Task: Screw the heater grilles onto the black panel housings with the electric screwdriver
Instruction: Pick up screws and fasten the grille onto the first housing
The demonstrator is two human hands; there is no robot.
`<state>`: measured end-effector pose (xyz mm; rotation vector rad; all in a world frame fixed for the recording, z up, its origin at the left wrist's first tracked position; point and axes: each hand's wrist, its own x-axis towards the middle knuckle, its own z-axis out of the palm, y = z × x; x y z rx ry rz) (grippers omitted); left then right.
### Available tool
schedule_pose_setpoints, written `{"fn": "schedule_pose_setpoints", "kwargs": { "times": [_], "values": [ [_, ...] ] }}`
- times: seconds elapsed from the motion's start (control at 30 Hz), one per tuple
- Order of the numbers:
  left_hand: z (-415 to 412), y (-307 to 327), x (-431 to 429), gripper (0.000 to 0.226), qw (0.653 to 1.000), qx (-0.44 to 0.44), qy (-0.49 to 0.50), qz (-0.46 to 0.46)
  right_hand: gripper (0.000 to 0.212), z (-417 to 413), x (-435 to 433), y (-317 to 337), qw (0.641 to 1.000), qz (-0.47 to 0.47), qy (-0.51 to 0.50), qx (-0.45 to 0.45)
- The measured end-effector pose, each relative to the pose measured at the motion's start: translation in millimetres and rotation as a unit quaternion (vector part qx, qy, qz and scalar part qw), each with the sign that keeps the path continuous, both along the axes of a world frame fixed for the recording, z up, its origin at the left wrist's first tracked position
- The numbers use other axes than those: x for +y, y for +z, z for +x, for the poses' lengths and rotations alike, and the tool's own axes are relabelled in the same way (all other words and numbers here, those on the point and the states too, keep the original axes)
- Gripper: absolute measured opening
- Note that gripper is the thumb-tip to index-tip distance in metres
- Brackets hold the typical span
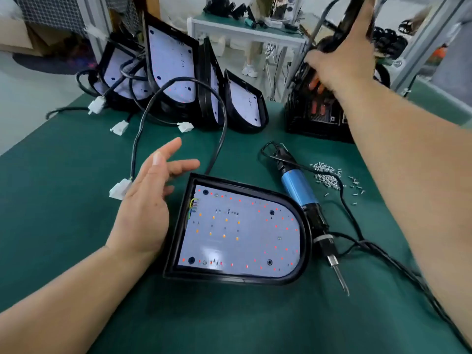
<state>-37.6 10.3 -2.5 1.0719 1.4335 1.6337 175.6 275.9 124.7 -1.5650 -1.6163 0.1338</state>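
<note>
Both arms are bare for as much of them as shows, with skin running uncovered to the edge of view. The left hand (148,205), just left of the black panel housing (217,274), is bare too, and its thumbnail (157,158) is short and trimmed close. The right forearm (398,154), to the right of the housing, has fine hairs along its upper edge. The right hand (342,62), well beyond the housing, is also bare and slightly blurred.

Fingertips of the right hand (342,60) vanish behind a blurred black grille (343,24) cut by the top edge. The forearm (408,162) hides part of the stack (311,116). The screws (328,176) are too small to detail.
</note>
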Motion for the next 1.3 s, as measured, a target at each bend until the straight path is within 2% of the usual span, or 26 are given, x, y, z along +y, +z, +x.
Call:
{"fn": "schedule_pose_setpoints", "kwargs": {
  "times": [0.07,0.13,0.17,0.27,0.3,0.37,0.43,0.53,0.63,0.67,0.77,0.83,0.87,0.93,1.07,1.13,1.2,1.3],
  "values": [
    [-1,7,2,0.038,1.000,0.024,0.009,0.004,0.082,-6,-29,16,0.994,0.010,0.072,0.087],
    [-1,18,2,0.035,0.998,0.063,0.008,0.026,0.057,-12,-68,22,0.967,-0.012,0.164,0.195],
    [-1,27,1,0.034,0.995,0.082,0.001,0.047,0.058,-17,-90,22,0.961,-0.011,0.164,0.223],
    [9,57,-1,0.045,0.983,0.141,-0.063,0.099,0.104,-35,-160,10,0.928,-0.051,0.203,0.309],
    [15,64,-1,0.051,0.977,0.154,-0.094,0.109,0.106,-40,-180,1,0.905,-0.079,0.232,0.347],
    [29,74,-2,0.059,0.962,0.200,-0.123,0.140,0.096,-47,-212,-18,0.867,-0.135,0.251,0.409],
    [37,73,-6,0.056,0.958,0.229,-0.081,0.152,0.084,-48,-232,-35,0.853,-0.188,0.245,0.421],
    [30,61,-13,0.049,0.977,0.174,-0.049,0.113,0.079,-33,-251,-48,0.854,-0.255,0.237,0.387],
    [16,52,-18,0.054,0.994,0.040,-0.098,-0.010,0.066,-14,-263,-58,0.870,-0.298,0.236,0.313],
    [13,49,-19,0.051,0.992,0.029,-0.117,-0.048,0.060,-10,-267,-61,0.878,-0.310,0.235,0.278],
    [7,48,-25,0.049,0.982,0.096,-0.115,-0.119,0.022,-5,-271,-73,0.902,-0.286,0.219,0.239],
    [4,52,-28,0.060,0.958,0.233,-0.093,-0.138,0.008,-1,-270,-83,0.954,-0.193,0.190,0.127],
    [5,53,-30,0.070,0.935,0.313,-0.080,-0.144,0.015,0,-270,-87,0.972,-0.144,0.175,0.058],
    [10,55,-35,0.080,0.892,0.426,-0.053,-0.143,0.003,-1,-273,-93,0.983,-0.081,0.164,-0.024],
    [18,52,-45,0.083,0.824,0.547,-0.010,-0.148,0.022,-5,-277,-107,0.977,-0.036,0.201,-0.057],
    [11,51,-50,0.084,0.797,0.585,0.010,-0.150,0.024,-6,-277,-110,0.973,-0.048,0.215,-0.070],
    [0,47,-51,0.087,0.818,0.554,0.006,-0.156,0.024,-5,-276,-113,0.969,-0.068,0.224,-0.084],
    [-13,36,-47,0.089,0.880,0.427,-0.026,-0.207,0.027,-5,-275,-114,0.964,-0.064,0.231,-0.116]
  ]
}}
